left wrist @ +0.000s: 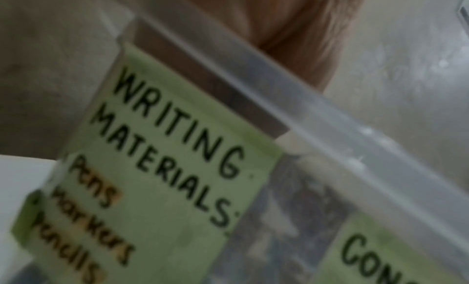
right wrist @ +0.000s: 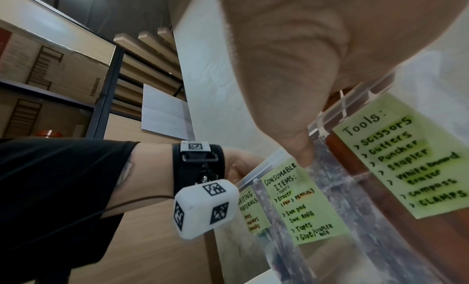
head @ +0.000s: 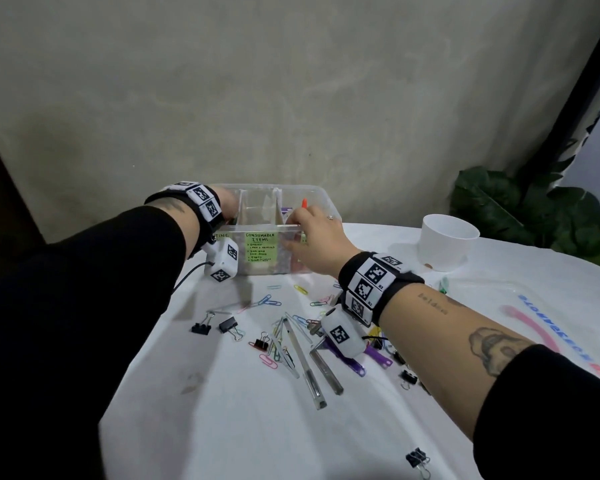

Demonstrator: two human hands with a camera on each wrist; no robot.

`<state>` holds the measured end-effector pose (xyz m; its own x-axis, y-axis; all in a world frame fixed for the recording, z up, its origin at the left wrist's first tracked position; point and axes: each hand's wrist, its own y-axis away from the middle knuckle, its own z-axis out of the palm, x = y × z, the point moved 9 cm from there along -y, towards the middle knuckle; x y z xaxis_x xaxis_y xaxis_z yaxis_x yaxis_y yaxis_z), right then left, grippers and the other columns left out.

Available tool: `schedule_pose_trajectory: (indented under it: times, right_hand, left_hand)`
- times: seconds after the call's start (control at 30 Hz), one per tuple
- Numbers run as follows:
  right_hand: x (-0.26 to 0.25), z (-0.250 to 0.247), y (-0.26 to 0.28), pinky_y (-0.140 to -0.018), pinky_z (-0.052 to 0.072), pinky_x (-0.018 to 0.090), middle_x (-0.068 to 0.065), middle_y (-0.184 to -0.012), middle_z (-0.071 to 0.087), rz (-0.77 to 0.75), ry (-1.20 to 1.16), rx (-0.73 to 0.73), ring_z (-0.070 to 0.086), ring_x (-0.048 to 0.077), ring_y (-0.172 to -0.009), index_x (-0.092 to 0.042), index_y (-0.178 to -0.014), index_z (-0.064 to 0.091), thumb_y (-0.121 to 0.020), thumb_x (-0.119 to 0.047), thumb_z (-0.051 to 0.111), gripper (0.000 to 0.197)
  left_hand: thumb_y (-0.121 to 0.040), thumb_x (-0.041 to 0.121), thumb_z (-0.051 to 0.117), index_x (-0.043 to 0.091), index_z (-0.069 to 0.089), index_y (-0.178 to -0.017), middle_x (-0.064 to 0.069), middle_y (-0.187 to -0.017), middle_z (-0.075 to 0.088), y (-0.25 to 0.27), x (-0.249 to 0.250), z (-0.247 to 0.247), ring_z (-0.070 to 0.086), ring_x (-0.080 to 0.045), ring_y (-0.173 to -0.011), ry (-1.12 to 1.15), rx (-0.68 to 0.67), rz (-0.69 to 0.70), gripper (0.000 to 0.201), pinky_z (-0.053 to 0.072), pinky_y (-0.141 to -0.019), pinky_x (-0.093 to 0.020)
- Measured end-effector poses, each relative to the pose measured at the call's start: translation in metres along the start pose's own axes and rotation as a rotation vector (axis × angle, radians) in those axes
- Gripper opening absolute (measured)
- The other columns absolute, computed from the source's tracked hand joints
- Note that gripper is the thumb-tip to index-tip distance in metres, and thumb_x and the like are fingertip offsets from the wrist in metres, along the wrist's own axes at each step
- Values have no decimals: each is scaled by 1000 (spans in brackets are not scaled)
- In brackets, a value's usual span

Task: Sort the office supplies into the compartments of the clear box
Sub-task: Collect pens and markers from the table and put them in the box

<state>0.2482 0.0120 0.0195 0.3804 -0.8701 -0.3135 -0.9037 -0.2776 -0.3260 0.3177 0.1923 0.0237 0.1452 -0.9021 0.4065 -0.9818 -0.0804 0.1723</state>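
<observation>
The clear box [head: 257, 227] stands at the back of the table, with green labels for writing materials [left wrist: 164, 147], consumable items [head: 261, 247] and tools [right wrist: 406, 158]. My right hand [head: 297, 230] grips its front wall near the right divider, with the thumb [right wrist: 302, 154] pressed on the outside and the fingers over the rim. An orange tip [head: 304, 203] pokes up behind those fingers; whether they hold it is hidden. My left hand [head: 229, 206] reaches over the box's left end into the writing compartment, and its fingers are hidden.
Loose on the white cloth in front of the box lie paper clips [head: 269, 299], black binder clips [head: 228, 324], clear pens [head: 309, 372] and purple pieces [head: 378, 356]. A white cup [head: 447, 242] stands at the right, with a plant [head: 534, 209] behind it. One binder clip [head: 417, 459] lies near the front edge.
</observation>
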Motion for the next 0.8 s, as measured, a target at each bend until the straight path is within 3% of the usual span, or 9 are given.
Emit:
schedule_pose_trajectory:
  times: [0.07,0.17,0.33,0.37,0.43,0.5,0.57,0.63,0.8]
  right_hand:
    - [0,0,0,-104,32,45,5,-120,53,-1,11,7,50,27,-114,-20,-118,54,-90,-38,60,34]
    - [-1,-1,1,-106,32,45,7,-122,52,12,15,-15,47,30,-122,-19,-120,54,-87,-34,64,38]
    - [-16,-16,15,-98,39,39,5,-118,49,-35,-56,47,48,27,-108,-16,-118,58,-84,-19,63,34]
    - [-25,-22,23,-94,39,37,4,-115,49,-72,-51,102,47,25,-103,-16,-113,58,-82,-14,62,31]
    - [-44,-23,41,-81,40,33,0,-103,48,-124,29,122,48,22,-91,-18,-97,56,-79,-9,61,21]
    - [-52,-3,59,-69,46,30,0,-91,55,-83,138,-76,55,22,-81,-16,-84,56,-79,-7,62,11]
    - [-49,27,81,-60,51,28,3,-78,60,13,231,-366,60,23,-71,-11,-76,58,-76,-10,70,12]
    - [-44,50,100,-54,49,25,5,-67,59,86,278,-551,58,21,-61,-9,-68,60,-69,-9,76,16]
    - [-42,60,113,-51,46,23,9,-68,54,127,290,-624,54,23,-61,-3,-73,58,-79,-3,65,9]
  left_hand:
    - [-100,30,37,-2,55,-130,-14,-130,56,1,1,-2,52,-33,-123,-190,3,-12,47,40,-102,-38]
    - [-101,21,43,-5,56,-128,-15,-131,59,10,10,-3,58,-32,-106,-314,-86,-5,40,44,-91,-34]
    - [-106,25,35,-3,49,-135,-16,-137,54,33,19,-19,52,-30,-126,-356,-7,-7,43,40,-101,-35]
    - [-106,24,34,-3,52,-133,-16,-132,57,40,23,-18,55,-31,-122,-386,-4,15,41,42,-98,-36]
    - [-104,24,38,0,62,-117,-13,-101,64,39,28,-18,61,-31,-96,-390,69,93,36,46,-79,-36]
    - [-98,32,49,4,67,-99,-9,-85,64,39,33,-19,62,-28,-81,-282,175,175,33,46,-68,-33]
    - [-96,39,54,11,67,-93,-6,-87,67,49,42,-13,64,-25,-82,-178,246,277,32,49,-69,-33]
    - [-97,40,52,16,66,-95,-3,-90,67,64,52,2,64,-22,-83,-209,246,359,28,49,-72,-32]
    - [-99,21,45,16,67,-109,-6,-100,68,67,57,35,64,-25,-89,-237,211,387,25,54,-85,-40]
